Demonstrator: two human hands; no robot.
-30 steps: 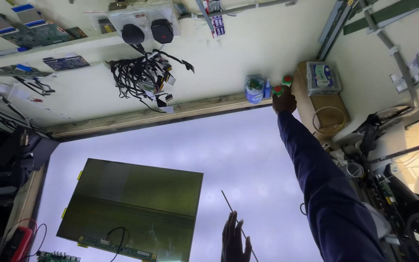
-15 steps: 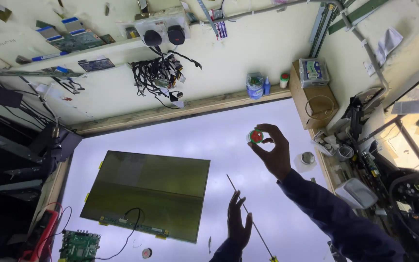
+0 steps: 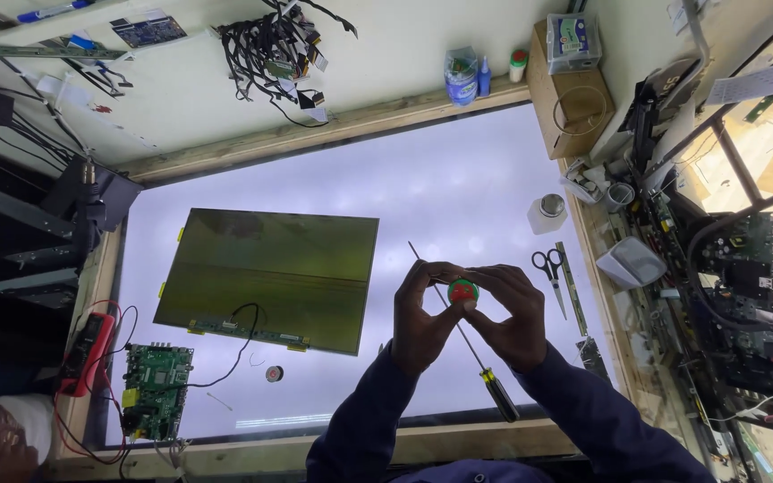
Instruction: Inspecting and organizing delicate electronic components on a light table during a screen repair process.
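Your left hand [image 3: 422, 326] and right hand [image 3: 512, 313] both pinch the small red-green tin [image 3: 462, 290] between them; screwdriver [image 3: 467, 344] lies diagonally beneath, handle toward you.

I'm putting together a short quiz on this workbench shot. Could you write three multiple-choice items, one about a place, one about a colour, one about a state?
1. Where do the scissors lie?
A. On the green circuit board
B. On the lit table, right of the hands
C. On the cardboard box

2. What colours show on the small round container?
A. Red and green
B. Blue and white
C. Black and yellow

3. How is the container held?
A. Lying alone on the table
B. In the left hand only
C. Between the fingertips of both hands

Answers:
1 B, they lie on the lit table beside the right hand.
2 A, its top shows red with green.
3 C, left hand and right hand both pinch it, with the screwdriver running under them.
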